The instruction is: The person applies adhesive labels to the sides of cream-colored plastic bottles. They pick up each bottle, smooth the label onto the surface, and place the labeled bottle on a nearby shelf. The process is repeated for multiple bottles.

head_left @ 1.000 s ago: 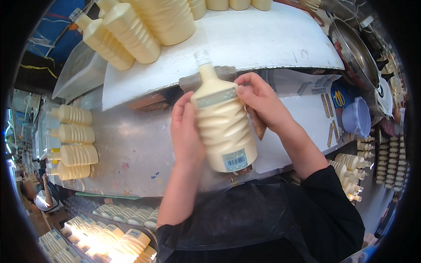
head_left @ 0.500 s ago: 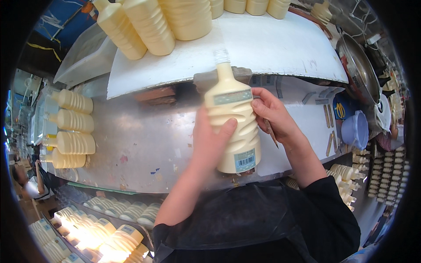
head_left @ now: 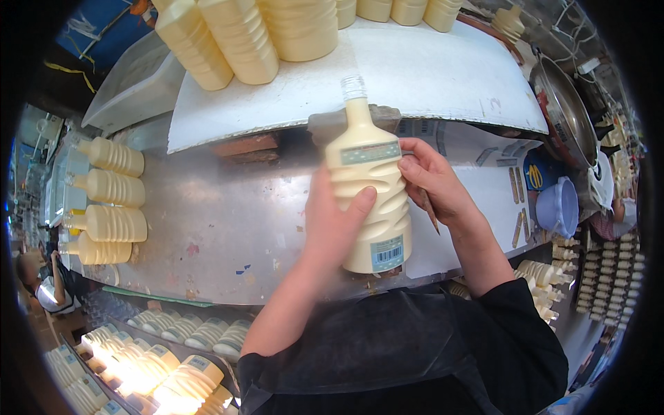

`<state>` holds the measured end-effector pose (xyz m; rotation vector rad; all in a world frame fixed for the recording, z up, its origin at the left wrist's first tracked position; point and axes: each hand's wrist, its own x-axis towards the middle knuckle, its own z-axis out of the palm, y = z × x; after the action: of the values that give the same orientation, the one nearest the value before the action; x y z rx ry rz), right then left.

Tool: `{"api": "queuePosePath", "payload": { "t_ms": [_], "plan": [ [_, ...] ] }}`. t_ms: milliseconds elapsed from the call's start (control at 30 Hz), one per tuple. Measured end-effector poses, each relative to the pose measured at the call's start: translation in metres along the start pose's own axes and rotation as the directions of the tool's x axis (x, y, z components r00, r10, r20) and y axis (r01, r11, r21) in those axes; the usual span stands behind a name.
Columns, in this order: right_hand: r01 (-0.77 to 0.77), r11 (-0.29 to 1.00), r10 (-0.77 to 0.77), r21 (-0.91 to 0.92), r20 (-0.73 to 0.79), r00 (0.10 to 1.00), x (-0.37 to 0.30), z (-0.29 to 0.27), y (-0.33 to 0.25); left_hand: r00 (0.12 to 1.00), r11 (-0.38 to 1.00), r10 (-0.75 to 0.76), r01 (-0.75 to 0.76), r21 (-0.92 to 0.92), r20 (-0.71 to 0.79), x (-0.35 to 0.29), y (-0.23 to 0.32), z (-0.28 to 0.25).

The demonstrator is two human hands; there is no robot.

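Note:
A cream ribbed bottle (head_left: 377, 200) with a clear threaded neck lies in front of me, neck pointing away. Its neck end is over a grey block (head_left: 325, 126). My left hand (head_left: 335, 214) is wrapped round the bottle's left side, thumb across the front. At the bottle's right shoulder, fingers of my right hand (head_left: 437, 178) touch the edge of a teal strip label (head_left: 371, 153). That hand also holds a thin brown pointed tool (head_left: 431, 212), tip downward. A second teal label (head_left: 386, 254) with a barcode sits near the base.
Several cream bottles (head_left: 111, 190) lie at the left table edge; more (head_left: 242, 48) stand on a white board (head_left: 415, 76) at the back. To the right are loose labels, wooden sticks (head_left: 517, 185), yellow-handled scissors (head_left: 535, 176) and a lilac tub (head_left: 557, 206). Bottle racks (head_left: 187, 377) flank me.
The scene sits slightly differently in the picture. Both hands keep the same hold on the bottle and tool, with no clear movement between them.

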<state>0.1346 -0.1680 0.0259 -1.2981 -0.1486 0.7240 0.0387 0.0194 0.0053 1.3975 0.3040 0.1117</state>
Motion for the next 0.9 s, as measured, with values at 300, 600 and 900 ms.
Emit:
{"api": "queuePosePath", "payload": {
  "t_ms": [300, 600, 900],
  "plan": [
    [-0.013, 0.994, 0.01, -0.105, -0.028, 1.0, -0.001, -0.003, -0.015, 0.993, 0.984, 0.066, -0.048, 0.169, -0.102, 0.0, 0.02, 0.001],
    [0.063, 0.955, -0.094, -0.292, -0.094, 0.991, 0.019, 0.008, -0.015, 0.993, 0.997, -0.023, 0.014, -0.075, -0.12, 0.023, 0.024, -0.002],
    [0.056, 0.948, -0.101, -0.313, -0.131, 0.986, 0.018, 0.013, -0.012, 0.993, 0.983, -0.023, 0.001, -0.182, -0.119, 0.024, 0.022, 0.004]
  ]
}}
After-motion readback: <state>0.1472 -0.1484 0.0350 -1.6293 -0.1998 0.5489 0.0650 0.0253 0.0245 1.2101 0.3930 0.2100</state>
